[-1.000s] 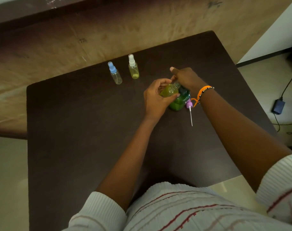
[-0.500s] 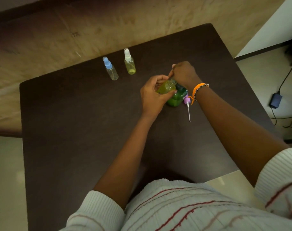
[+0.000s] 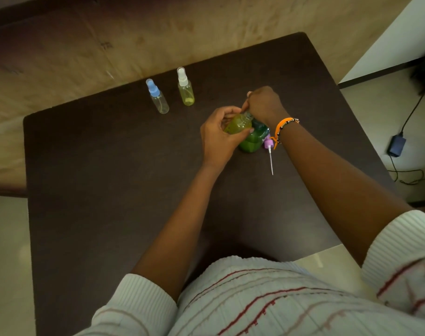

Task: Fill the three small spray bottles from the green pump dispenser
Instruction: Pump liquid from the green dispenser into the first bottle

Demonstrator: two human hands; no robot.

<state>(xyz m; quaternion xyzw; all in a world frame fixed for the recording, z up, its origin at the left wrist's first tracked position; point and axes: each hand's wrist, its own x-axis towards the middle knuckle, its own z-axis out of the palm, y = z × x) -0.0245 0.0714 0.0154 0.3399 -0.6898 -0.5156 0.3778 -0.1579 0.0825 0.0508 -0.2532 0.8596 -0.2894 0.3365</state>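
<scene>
Change: vs 1.0 s and 0.5 s ago, almost none. Your hands stay locked at the same spot, same grip; only the head cam drifted, so the frame shifted. Means: fill of this bottle prob. ongoing, not yet capped.

Left hand: your left hand [image 3: 217,137] is curled round the small spray bottle [image 3: 238,123], thumb on the near side, bottle tilted w/ neck toward the pump.

Right hand: your right hand [image 3: 263,104] is fisted over the top of the green pump dispenser [image 3: 253,139], fingers closed on the pump head; head itself hidden, so can't tell if pressed.

Held bottle: capless, looks well filled w/ yellow-green liquid; exact level unclear.

Dispenser: stands on the surface [image 3: 109,190] just beside and touching the held bottle; green liquid visible in lower body.

Purple spray cap [image 3: 268,143]: lies on the surface just right of the dispenser, dip tube [image 3: 271,162] pointing toward you. Likely belongs to the held bottle.

White-cap bottle [image 3: 186,89]: upright, far side, capped, a little yellow liquid at the bottom only.

Blue-cap bottle [image 3: 157,98]: upright just left of it, capped, looks clear/empty.

Progress (est.): one bottle near done, one barely started, one untouched.
</scene>
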